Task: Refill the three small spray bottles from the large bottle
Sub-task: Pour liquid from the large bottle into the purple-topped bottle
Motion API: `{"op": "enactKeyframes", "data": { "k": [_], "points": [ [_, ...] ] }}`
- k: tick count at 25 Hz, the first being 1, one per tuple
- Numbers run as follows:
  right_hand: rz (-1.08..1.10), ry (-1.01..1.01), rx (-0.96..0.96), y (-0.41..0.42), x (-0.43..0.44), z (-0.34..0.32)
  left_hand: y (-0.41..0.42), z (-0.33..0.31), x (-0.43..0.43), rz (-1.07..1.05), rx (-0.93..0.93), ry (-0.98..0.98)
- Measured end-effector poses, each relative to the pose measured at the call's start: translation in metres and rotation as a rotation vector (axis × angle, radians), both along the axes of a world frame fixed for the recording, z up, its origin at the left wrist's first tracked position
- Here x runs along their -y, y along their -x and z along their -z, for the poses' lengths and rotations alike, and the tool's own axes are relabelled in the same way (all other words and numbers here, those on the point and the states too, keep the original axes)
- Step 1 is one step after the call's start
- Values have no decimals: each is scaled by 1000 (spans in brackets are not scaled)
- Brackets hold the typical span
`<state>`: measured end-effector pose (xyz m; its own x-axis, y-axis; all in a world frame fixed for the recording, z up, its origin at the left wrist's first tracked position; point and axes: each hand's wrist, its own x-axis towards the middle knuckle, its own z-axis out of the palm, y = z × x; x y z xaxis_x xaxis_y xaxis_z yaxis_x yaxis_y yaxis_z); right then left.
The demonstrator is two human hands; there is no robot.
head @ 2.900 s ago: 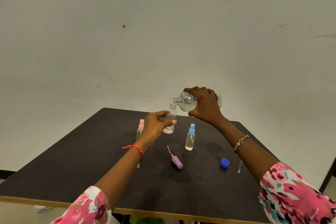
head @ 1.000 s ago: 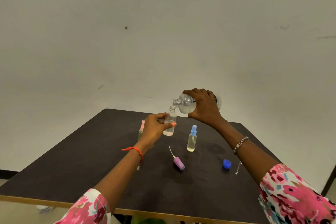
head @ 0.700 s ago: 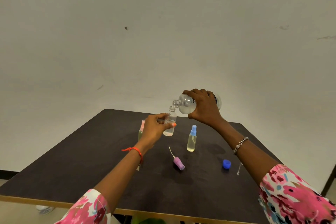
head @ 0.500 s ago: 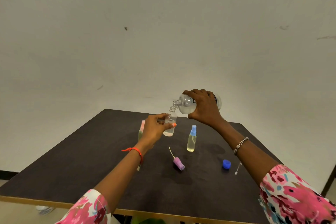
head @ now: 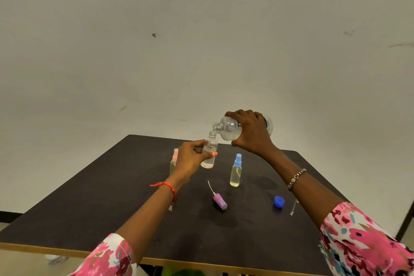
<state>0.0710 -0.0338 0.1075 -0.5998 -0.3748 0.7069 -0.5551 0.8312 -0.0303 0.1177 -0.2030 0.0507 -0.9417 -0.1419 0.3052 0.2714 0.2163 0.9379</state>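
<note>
Now, very little has shifted over the last second: our right hand [head: 251,131] keeps the large bottle [head: 228,127] tipped on its side, fingers wrapped around it, its mouth touching the neck of the open small bottle [head: 209,154] pinched in our left hand [head: 190,159] above the bench [head: 89,219]. The pour looks ongoing; this seems the last refill, with the pink-capped [head: 174,160] and blue-capped [head: 236,172] bottles standing closed. The purple sprayer [head: 219,200] waits nearby.

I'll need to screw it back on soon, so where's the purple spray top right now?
In the head view, the purple spray top lies on its side on the dark table, left of the blue cap and just in front of the blue-topped spray bottle.
</note>
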Motion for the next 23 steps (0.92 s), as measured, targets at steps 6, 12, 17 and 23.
{"op": "enactKeyframes", "data": {
  "k": [6,12,17,23],
  "points": [
    [7,-8,-2,0,0,0,1,0,0,-6,4,-2],
    [5,-13,-6,0,0,-1,1,0,1,-3,-1,-8],
    [0,-12,-4,0,1,-2,1,-1,1,-9,-8,-5],
    [-7,-14,8,-1,1,-2,1,-1,1,-16,-9,11]
  ]
}}
